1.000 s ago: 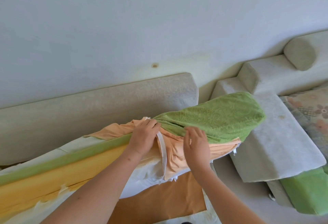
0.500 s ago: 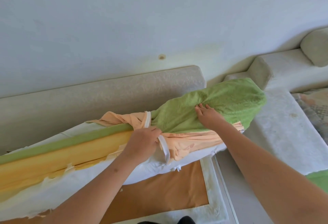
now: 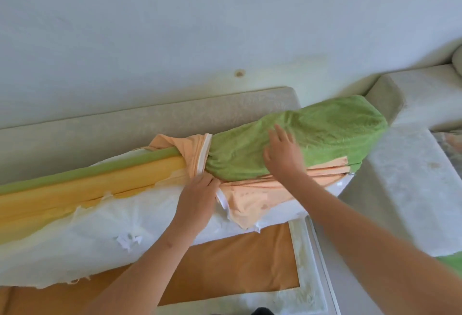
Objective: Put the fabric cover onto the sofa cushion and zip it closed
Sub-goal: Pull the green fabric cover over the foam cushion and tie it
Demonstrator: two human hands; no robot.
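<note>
A long sofa cushion (image 3: 105,214) of yellow foam with white wadding and a green edge strip lies across the view, tilted up to the right. The green fabric cover (image 3: 325,127) with its peach lining (image 3: 252,197) sits over the cushion's right end, bunched at its white zip edge (image 3: 203,151). My left hand (image 3: 197,197) grips the bunched lining and zip edge at the cushion's front. My right hand (image 3: 282,154) lies on the green cover with fingers spread, slightly blurred.
A grey sofa backrest (image 3: 150,112) runs behind the cushion against the pale wall. Grey cushions (image 3: 405,169) lie at the right, with a corner of patterned fabric (image 3: 450,142). Under the cushion is an orange panel (image 3: 225,267) with a white border.
My left hand has slid down from the cushion's top to its front, still holding the cover's edge. My right hand has moved from the lining onto the green cover.
</note>
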